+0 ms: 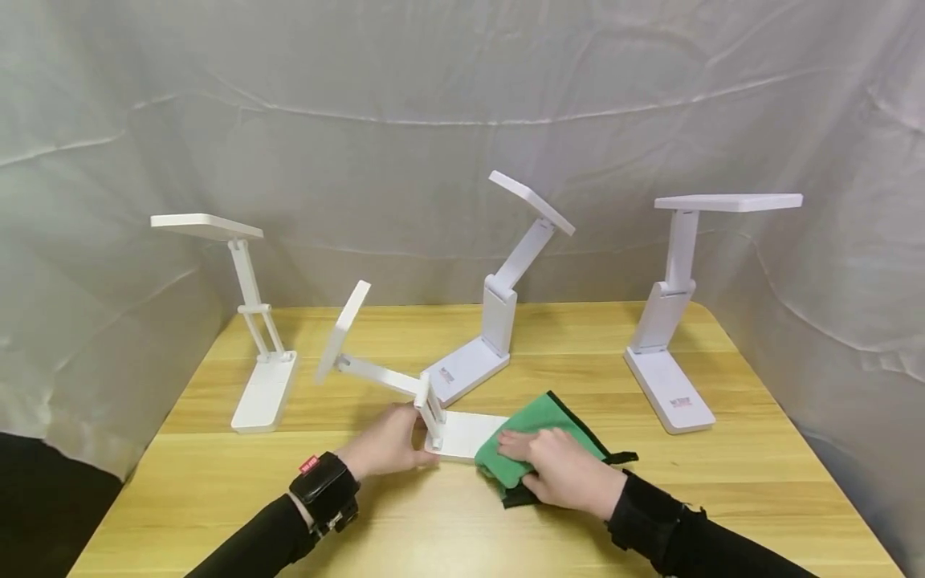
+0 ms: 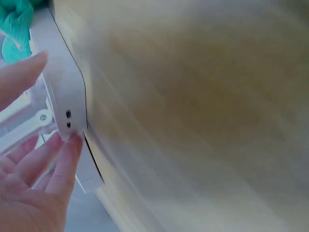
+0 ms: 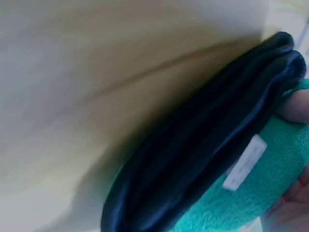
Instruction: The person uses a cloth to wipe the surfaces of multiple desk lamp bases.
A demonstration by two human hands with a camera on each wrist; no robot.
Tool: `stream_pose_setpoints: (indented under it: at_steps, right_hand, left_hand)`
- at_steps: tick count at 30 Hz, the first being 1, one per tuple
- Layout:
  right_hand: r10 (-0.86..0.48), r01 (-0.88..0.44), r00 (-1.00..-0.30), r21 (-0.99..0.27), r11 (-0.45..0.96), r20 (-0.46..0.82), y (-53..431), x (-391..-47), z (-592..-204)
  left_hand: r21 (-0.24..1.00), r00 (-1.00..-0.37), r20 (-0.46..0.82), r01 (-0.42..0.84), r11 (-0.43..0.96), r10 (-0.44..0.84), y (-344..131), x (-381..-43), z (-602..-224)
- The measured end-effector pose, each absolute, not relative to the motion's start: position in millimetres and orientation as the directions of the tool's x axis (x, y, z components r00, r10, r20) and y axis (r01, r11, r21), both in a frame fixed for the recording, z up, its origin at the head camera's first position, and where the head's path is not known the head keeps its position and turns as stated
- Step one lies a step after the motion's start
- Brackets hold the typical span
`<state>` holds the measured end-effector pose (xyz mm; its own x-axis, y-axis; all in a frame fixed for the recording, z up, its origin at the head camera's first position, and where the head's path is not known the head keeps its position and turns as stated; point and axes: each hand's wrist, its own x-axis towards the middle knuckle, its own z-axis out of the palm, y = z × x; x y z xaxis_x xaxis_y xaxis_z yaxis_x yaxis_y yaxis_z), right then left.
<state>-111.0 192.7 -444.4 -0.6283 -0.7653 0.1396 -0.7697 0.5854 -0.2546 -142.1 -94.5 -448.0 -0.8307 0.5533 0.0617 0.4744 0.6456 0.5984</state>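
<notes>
A white folding desk lamp (image 1: 462, 433) lies on the table at front centre, its arm bent up to the left. My left hand (image 1: 390, 441) grips the hinge end of its base, thumb on the near side and fingers at the far side. In the left wrist view, two small dark ports show in the end of the base (image 2: 60, 82). My right hand (image 1: 567, 470) holds a folded green cloth (image 1: 545, 413) with black edging against the right end of the base. A white tag shows on the cloth (image 3: 275, 164) in the right wrist view; the fingertips are partly hidden.
Three more white desk lamps stand behind: one at left (image 1: 263, 393), one at back centre (image 1: 499, 313) close behind the held lamp, one at right (image 1: 672, 389). The wooden table (image 1: 238, 482) is bordered by a grey-white curtain (image 1: 405, 193) at the back and sides.
</notes>
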Motion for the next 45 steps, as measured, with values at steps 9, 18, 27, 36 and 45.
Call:
stream_pose_setpoints:
  at_steps: [9,18,27,36,45]
  right_hand:
    - [-0.686,-0.704,-0.708,-0.090,0.705,0.168,189,-123,-444]
    - [-0.671,-0.670,-0.710,0.091,0.737,0.211,138,-138,-446]
    - [-0.702,-0.721,-0.684,-0.041,0.692,0.198,162,-133,-450]
    - [-0.683,-0.694,-0.704,0.011,0.720,0.195,151,-139,-449]
    - [-0.752,-0.750,-0.623,0.108,0.652,0.216,137,-135,-452]
  left_hand:
    - [0.497,-0.772,0.166,0.603,0.624,0.613,-84,-151,-457]
    - [0.448,-0.757,0.293,0.649,0.615,0.584,-73,-153,-461]
    - [0.473,-0.777,0.254,0.619,0.627,0.576,-73,-151,-459]
    - [0.438,-0.761,0.282,0.644,0.627,0.585,-70,-150,-460]
    - [0.413,-0.762,0.314,0.646,0.642,0.566,-70,-151,-464]
